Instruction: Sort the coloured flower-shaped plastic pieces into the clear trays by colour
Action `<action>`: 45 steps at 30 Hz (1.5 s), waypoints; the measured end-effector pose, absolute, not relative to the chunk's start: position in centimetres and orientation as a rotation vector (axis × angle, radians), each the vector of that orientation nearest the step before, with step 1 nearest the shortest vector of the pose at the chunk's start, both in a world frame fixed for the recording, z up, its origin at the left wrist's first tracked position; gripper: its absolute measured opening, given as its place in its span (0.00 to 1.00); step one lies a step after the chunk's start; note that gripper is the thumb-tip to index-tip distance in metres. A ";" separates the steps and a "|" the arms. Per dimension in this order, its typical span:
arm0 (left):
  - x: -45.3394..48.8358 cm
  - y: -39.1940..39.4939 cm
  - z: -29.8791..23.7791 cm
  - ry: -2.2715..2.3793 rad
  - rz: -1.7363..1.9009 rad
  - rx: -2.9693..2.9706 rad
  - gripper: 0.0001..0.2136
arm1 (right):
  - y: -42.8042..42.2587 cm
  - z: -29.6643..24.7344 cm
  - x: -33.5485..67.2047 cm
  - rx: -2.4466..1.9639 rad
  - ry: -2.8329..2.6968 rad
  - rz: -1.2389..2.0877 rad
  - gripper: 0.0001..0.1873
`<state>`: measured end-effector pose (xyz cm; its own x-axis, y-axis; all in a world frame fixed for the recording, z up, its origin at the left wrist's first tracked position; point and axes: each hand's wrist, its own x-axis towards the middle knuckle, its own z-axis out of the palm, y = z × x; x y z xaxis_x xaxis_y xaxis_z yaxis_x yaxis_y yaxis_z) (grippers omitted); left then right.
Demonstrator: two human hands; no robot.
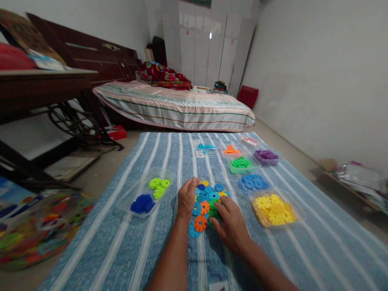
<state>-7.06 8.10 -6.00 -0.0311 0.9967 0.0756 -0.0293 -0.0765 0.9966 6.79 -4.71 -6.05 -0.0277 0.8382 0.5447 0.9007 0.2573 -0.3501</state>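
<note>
On striped cloth (136, 250), dead centre, we count one mixed disc pile (206, 199). One two-colour tray (135, 190) at 9 o'clock. Five single-colour lots at 1 to 3 o'clock, orange lot (230, 150) through yellow lot (274, 208). Pile partly hidden under our hands. Left hand (187, 198) curled at pile edge, grip unclear to us. Right hand (232, 226) flat, fingers spread on discs.

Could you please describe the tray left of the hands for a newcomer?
On the blue striped cloth, look just left of the left hand. The clear tray there is the only one holding two colours, lime green and dark blue.
</note>
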 end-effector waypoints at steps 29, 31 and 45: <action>-7.4 8.5 -5.4 1.196 1.307 1.142 0.27 | -1.5 -6.1 4.6 -0.987 -2.371 -0.304 0.08; -7.5 8.5 -5.3 1.196 1.308 1.131 0.27 | -1.3 -6.2 4.7 -0.927 -2.321 -0.308 0.10; -7.3 8.1 -4.8 1.198 1.299 1.059 0.25 | 2.7 0.7 8.9 -1.271 -1.903 0.592 0.15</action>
